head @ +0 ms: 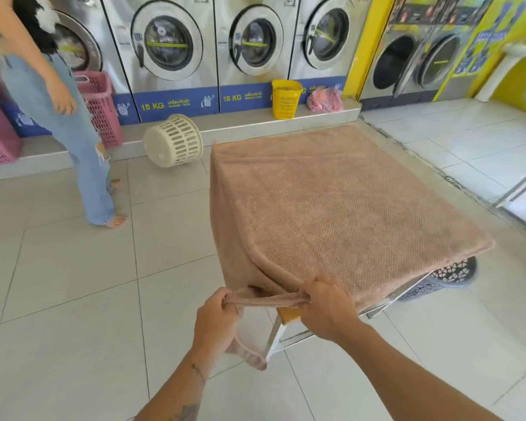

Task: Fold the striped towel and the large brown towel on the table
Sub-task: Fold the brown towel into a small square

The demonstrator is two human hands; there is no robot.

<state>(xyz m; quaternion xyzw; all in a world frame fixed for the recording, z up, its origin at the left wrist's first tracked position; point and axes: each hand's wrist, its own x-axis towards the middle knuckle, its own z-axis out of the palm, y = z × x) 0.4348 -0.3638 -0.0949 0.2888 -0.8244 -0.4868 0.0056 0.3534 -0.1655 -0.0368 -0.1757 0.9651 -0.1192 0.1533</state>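
Note:
The large brown towel (331,202) lies spread over the whole table top and hangs down the left side. The table (289,316) shows only as a wooden corner and white legs under the near edge. My left hand (216,322) and my right hand (328,308) both grip the towel's near edge, stretching a short span of it taut between them off the near left corner. A loose corner of the towel dangles below my left hand. No striped towel shows in view.
A person in light jeans (73,138) stands barefoot at the left by pink baskets (101,107). A cream basket (173,141) lies tipped on the floor, a yellow one (286,98) stands by the washing machines (170,44). A dark basket (450,275) sits under the table's right side.

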